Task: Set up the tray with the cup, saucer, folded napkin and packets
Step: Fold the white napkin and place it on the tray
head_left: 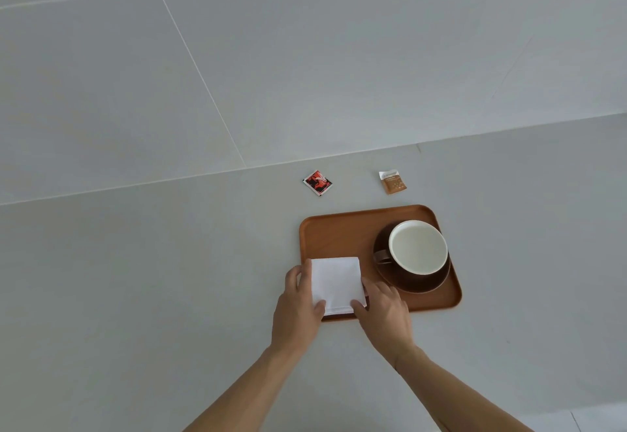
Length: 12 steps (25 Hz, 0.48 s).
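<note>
Napkin [336, 284], white, folded square, is pinched at its near edge by both hands: left hand [298, 302] on left side, right hand [383, 309] on right. It lies on near-left part of wooden tray [339, 231]. Brown cup [417, 248] w/ white inside sits on brown saucer [424, 284], tray's right. Red packet [317, 182] & tan packet [392, 182] lie on grey table [135, 279] beyond tray, apart.

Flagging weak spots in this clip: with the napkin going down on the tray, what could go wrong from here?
1. The folded napkin overlaps the tray's near-left rim, so it may sit tilted or slide off once the left hand and right hand release.
2. The red packet and brown packet lie beyond the tray; reaching over could knock the cup on its saucer.
</note>
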Each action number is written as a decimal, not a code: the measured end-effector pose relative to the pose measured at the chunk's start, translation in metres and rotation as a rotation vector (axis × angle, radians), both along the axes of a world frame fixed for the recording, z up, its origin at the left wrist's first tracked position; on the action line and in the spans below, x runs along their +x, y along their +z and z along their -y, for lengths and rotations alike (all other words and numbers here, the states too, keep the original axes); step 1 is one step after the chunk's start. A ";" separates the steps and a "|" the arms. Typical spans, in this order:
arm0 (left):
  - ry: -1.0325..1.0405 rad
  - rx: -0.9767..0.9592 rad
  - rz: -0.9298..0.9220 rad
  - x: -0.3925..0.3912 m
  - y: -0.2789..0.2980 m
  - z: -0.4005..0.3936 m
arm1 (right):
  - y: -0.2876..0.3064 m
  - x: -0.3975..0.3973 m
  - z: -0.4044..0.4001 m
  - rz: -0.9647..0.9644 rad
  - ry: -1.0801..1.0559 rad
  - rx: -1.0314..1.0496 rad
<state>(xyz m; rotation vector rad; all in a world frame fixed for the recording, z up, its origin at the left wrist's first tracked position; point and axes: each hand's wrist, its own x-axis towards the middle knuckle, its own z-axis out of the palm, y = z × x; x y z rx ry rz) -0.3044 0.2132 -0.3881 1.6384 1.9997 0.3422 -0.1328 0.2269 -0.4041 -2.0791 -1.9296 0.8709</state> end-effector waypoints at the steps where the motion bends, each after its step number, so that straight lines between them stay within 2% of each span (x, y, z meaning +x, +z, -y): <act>1: -0.034 0.009 -0.044 -0.002 -0.003 0.000 | 0.000 0.001 0.000 0.003 0.003 0.008; 5: -0.136 0.074 -0.212 -0.016 -0.014 0.001 | 0.002 0.007 0.000 0.006 0.049 0.042; 12: -0.063 0.067 -0.136 -0.023 -0.027 0.008 | 0.001 0.009 0.004 0.003 0.046 0.079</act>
